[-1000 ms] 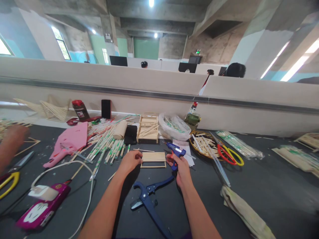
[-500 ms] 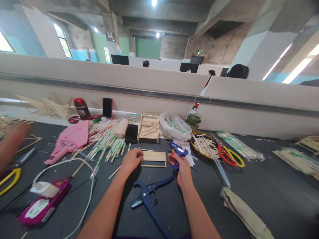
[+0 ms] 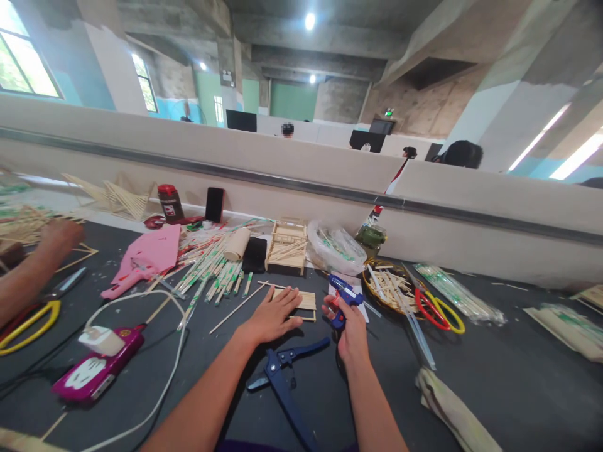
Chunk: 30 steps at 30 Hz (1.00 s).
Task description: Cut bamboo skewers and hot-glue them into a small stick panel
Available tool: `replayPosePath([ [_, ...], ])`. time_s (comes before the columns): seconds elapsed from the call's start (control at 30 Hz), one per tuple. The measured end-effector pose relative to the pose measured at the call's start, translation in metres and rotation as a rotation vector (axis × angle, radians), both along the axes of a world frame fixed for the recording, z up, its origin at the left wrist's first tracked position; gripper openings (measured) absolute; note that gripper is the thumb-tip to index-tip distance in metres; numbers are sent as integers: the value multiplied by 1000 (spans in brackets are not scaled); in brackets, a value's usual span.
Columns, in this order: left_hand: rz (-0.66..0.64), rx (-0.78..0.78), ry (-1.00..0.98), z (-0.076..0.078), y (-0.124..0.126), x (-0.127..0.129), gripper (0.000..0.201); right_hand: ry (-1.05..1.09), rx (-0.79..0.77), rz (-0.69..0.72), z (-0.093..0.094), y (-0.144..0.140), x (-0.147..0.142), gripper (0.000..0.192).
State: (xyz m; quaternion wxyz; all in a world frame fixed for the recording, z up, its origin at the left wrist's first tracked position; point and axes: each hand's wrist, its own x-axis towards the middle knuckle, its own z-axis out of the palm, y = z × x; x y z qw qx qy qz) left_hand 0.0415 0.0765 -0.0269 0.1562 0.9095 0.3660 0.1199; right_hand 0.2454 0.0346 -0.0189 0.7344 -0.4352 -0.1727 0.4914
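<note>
My left hand (image 3: 274,313) lies flat, fingers spread, pressing on a small panel of glued wooden sticks (image 3: 306,301) on the dark table. My right hand (image 3: 347,323) grips a blue hot glue gun (image 3: 343,297), held upright just right of the panel with its nozzle pointing left and up. A blue-handled cutter (image 3: 282,378) lies on the table between my forearms, close to me.
Loose chopsticks in green wrappers (image 3: 214,270), a pink sheet (image 3: 148,257), a stick-built box (image 3: 287,245), a plastic bag (image 3: 336,248), a basket of sticks (image 3: 391,282) and red-yellow scissors (image 3: 438,311) lie behind. A pink power strip (image 3: 94,373) sits left. Another person's hand (image 3: 56,238) works at far left.
My left hand went from pinching the panel's left edge to lying flat on top of it. The glue gun stayed beside the panel. The camera swung slightly left.
</note>
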Motion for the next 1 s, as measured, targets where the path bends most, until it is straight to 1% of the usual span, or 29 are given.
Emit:
replayPosePath([
  [0.13,4,27,43,-1,1,-1,63,14,-6,-5,-2,1,1,38],
  [0.3,1,2,15,6,-5,0,58,5,-8,-14,-8,1,3,34],
  [0.37,15,21,-21,10,-5,-1,53,-3,-3,-11,-10,1,4,35],
  [0.43,105,89,-73,13,-1,-6,48,-5,-2,-4,-11,1,5,36],
  [0.53,368,213,-125,16,13,-19,39,-2,0,3,-11,1,6,36],
  [0.57,427,233,-123,16,18,-23,35,-1,-1,3,-11,1,6,36],
  [0.6,447,249,-109,15,23,-26,31,0,-2,3,-10,1,6,36],
  [0.7,427,286,-52,10,33,-28,27,7,-9,12,-10,1,6,37],
  [0.77,427,288,-1,6,36,-25,25,15,-11,19,-10,0,6,38],
  [0.87,470,283,52,2,37,-22,23,10,-15,16,-10,-1,7,37],
  [0.93,506,291,47,5,36,-23,23,-2,-24,14,-10,-1,8,36],
  [1.0,530,296,9,11,33,-25,21,-4,-27,15,-9,-1,8,35],
])
